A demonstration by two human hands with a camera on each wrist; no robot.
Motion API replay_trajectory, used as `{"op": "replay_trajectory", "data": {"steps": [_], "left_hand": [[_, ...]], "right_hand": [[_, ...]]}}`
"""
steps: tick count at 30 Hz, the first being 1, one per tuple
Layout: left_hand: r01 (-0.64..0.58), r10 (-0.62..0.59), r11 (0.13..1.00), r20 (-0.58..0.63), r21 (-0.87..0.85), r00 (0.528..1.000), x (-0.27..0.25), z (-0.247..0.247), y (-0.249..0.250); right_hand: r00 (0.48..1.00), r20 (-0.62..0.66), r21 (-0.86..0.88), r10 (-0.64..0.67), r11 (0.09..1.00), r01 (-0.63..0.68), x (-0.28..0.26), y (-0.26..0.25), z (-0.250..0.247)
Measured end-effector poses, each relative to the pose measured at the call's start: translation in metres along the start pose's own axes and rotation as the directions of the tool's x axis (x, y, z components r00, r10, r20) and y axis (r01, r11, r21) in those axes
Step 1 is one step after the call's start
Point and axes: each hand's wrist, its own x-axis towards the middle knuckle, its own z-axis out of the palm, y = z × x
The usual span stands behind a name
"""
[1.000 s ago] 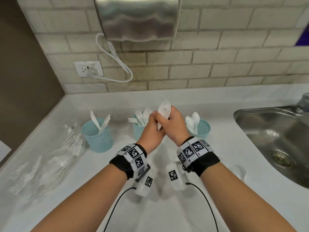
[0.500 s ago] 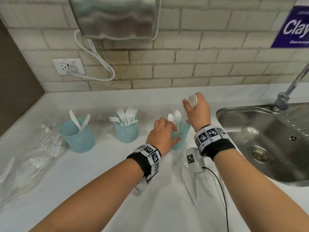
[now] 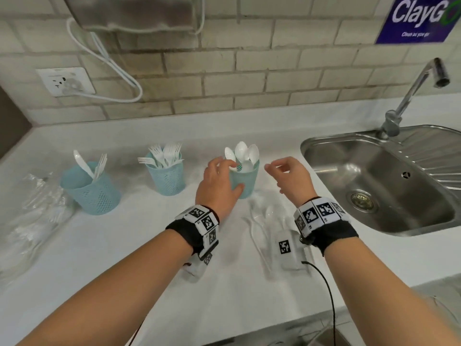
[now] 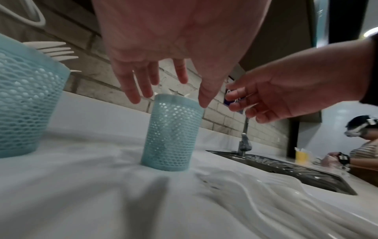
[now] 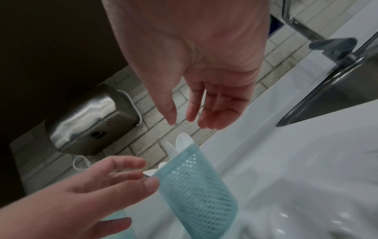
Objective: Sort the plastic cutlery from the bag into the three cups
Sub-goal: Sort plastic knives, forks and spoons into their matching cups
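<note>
Teal spoon cup | left hand steadies, fingers spread | right hand empty | wrist view: second person

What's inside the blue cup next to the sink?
White plastic spoons stand in the blue cup, bowls sticking up above the rim. Their handles show only faintly through the mesh in the left wrist view, and the left hand covers part of the cup, so an exact count is unclear.

Bag — blurred, cut off left
</note>
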Motion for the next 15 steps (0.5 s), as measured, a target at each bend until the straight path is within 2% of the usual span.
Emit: {"op": "replay_trajectory", "data": {"steps": [1,3,5,8,11,15], "left_hand": [[0.007,-0.007,1.0,0.014,0.023,1.0,-0.008,0.001,0.002],[0.051,-0.066,0.994,0.159,0.095,0.985,-0.023,0.004,0.004],[0.098,-0.165,0.974,0.351,0.202,0.922,-0.035,0.012,0.003],[0.092,-0.253,0.945,0.525,0.314,0.813,-0.045,0.025,0.001],[0.078,-0.263,0.944,0.585,0.321,0.767,-0.05,0.033,0.006],[0.151,-0.304,0.944,0.596,0.293,0.743,-0.046,0.033,0.013]], "right_hand": [[1.0,0.014,-0.049,0.017,0.999,-0.016,-0.005,0.007,-0.006],[0.997,0.055,-0.189,0.062,0.981,-0.05,-0.014,0.025,-0.018],[0.982,0.101,-0.333,0.158,0.936,-0.117,-0.022,0.045,-0.029],[0.929,0.103,-0.57,0.356,0.787,-0.238,-0.035,0.066,-0.04],[0.905,0.064,-0.625,0.42,0.724,-0.292,-0.046,0.075,-0.041],[0.913,0.166,-0.604,0.372,0.77,-0.204,-0.048,0.073,-0.031]]}}
